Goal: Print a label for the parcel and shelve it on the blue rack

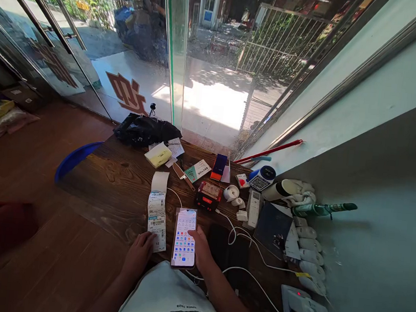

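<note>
A smartphone (185, 242) with a lit screen full of small app icons is near the table's front edge. My right hand (202, 248) holds it from the right side, thumb over the screen. The fingers under the phone are hidden. Left of the phone lies a long strip of printed shipping labels (156, 220), running away from me with a blank white end at the top. My left hand (142, 249) grips its lower left edge, fingers bent together over the paper. A white cable (177, 192) passes behind the phone.
Beyond the phone are a red-black device (208, 196), a knife (183, 175), a green-white card (198, 170), a yellow pad (158, 155) and a black bag (146, 129). At right stand paper rolls (231, 193), a QR-code speaker (262, 177), loose cables and several computer mice (310, 257).
</note>
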`<act>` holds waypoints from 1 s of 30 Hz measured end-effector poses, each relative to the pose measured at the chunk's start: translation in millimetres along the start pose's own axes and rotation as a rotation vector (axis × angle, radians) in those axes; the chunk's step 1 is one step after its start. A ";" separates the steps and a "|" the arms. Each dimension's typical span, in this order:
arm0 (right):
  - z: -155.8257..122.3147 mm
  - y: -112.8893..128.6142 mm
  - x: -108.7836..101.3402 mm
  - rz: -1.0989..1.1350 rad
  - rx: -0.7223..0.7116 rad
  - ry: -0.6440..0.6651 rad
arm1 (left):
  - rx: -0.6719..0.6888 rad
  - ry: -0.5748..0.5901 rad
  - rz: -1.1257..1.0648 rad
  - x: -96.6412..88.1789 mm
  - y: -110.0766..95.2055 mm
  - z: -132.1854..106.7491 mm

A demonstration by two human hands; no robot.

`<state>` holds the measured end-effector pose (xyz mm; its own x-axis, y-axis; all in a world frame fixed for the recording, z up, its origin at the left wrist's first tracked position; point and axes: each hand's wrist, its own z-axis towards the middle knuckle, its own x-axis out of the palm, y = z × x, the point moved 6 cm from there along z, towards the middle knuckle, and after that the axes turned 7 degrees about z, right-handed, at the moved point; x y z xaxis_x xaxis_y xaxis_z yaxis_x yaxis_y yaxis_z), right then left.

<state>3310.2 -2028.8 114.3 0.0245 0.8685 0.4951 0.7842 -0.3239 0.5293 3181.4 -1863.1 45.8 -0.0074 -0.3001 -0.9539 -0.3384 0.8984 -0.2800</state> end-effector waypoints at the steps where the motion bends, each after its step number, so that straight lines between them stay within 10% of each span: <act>1: -0.2 0.4 0.4 0.000 -0.003 0.002 | -0.001 0.001 0.001 0.4 0.4 0.2; 30: 2.6 1.4 5.0 -0.009 -0.032 0.062 | 0.023 0.021 0.032 -1.8 -2.3 0.3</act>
<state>3313.0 -2023.9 115.7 -0.0223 0.8468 0.5314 0.7636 -0.3286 0.5557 3182.4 -1864.6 48.1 -0.0380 -0.2774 -0.9600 -0.3163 0.9146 -0.2518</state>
